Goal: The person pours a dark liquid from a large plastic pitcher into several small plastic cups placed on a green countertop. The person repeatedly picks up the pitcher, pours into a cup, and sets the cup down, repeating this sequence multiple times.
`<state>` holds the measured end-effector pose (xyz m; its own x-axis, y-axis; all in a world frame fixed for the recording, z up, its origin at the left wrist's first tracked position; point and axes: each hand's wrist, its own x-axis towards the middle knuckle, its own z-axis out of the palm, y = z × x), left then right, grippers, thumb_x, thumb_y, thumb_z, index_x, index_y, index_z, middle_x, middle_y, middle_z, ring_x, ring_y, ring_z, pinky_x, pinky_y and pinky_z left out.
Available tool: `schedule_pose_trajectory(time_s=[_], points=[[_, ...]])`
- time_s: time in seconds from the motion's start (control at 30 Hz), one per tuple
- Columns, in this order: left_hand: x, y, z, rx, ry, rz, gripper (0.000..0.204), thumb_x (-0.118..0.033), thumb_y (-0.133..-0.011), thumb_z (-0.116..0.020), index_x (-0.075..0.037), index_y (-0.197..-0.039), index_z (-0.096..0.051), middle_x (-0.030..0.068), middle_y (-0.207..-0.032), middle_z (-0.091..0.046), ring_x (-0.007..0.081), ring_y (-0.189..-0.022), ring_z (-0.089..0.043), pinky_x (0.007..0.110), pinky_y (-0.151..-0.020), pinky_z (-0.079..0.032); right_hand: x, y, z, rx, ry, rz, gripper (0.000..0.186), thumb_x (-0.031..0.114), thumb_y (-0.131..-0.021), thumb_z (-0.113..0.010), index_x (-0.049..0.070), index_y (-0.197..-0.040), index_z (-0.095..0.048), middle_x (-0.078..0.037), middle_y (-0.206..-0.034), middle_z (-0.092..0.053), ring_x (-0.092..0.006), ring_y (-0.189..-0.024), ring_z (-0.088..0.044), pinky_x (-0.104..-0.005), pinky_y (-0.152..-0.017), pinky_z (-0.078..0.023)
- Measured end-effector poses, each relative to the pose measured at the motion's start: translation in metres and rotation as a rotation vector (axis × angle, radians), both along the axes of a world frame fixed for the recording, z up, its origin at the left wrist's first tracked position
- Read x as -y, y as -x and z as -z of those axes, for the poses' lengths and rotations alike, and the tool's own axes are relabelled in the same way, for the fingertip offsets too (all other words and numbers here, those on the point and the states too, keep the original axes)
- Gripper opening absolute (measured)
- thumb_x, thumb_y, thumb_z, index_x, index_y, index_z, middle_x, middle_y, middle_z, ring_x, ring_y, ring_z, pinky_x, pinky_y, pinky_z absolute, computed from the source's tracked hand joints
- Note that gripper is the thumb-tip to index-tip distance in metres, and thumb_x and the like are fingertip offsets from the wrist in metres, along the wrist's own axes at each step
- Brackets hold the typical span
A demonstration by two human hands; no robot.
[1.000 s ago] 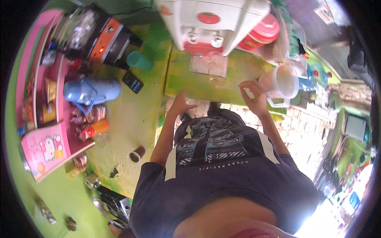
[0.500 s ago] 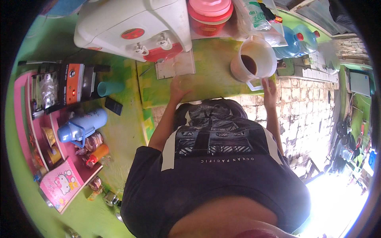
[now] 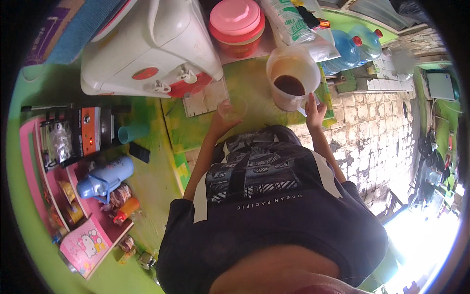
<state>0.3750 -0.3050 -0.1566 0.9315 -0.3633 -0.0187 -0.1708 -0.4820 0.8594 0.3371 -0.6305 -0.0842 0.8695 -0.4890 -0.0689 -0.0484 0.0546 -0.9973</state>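
My right hand (image 3: 316, 111) is closed around the handle of a translucent plastic pitcher (image 3: 309, 68). Dark brown liquid (image 3: 289, 85) lies in the bottom of the pitcher, which is tilted a little in view. To its left, my left hand (image 3: 223, 123) has its fingers curved around a clear plastic cup (image 3: 237, 109), whose outline is faint. Whether anything is in the cup, I cannot tell. Both hands are over the near part of a green-yellow table (image 3: 254, 120).
A white drink dispenser (image 3: 166, 54) with two taps stands beyond my left hand, a pink-lidded red tub (image 3: 236, 24) beside it. Bagged plastic cups (image 3: 289, 24) and blue water bottles (image 3: 342, 49) are farther right. At left are a thermos (image 3: 110, 177), a phone (image 3: 139, 152) and a teal cup (image 3: 133, 133).
The view has shifted and turned a little. My right hand and the pitcher now appear farther left and slightly closer to the clear cup. My left hand still has the cup.
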Motion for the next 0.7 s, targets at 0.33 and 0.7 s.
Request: schedule_pose_trajectory(time_s=[0.33,0.7], points=[[0.028,-0.015,-0.021,-0.117,0.214,-0.007,0.085,-0.022,-0.060,-0.084,0.001,-0.127,-0.037,0.0175,-0.121,-0.051,0.0296,-0.112,-0.051,0.038,-0.096,-0.040,0.012,-0.034,-0.070,0.132,0.325,-0.076,0.042,0.023,-0.092,-0.053,-0.003,-0.059,-0.048,0.000,-0.050,-0.044,-0.0075,-0.048,-0.035,-0.0281,-0.044,-0.026],[0.053,-0.031,-0.097,0.230,0.330,0.118,0.085,-0.011,-0.057,-0.083,0.001,-0.126,-0.035,0.0144,-0.117,-0.051,0.0260,-0.112,-0.051,0.038,-0.097,-0.040,0.022,-0.048,-0.229,0.439,1.219,-0.396,0.042,0.038,-0.072,-0.072,0.003,-0.061,-0.051,-0.012,-0.054,-0.049,-0.0288,-0.047,-0.047,-0.0329,-0.046,-0.038]])
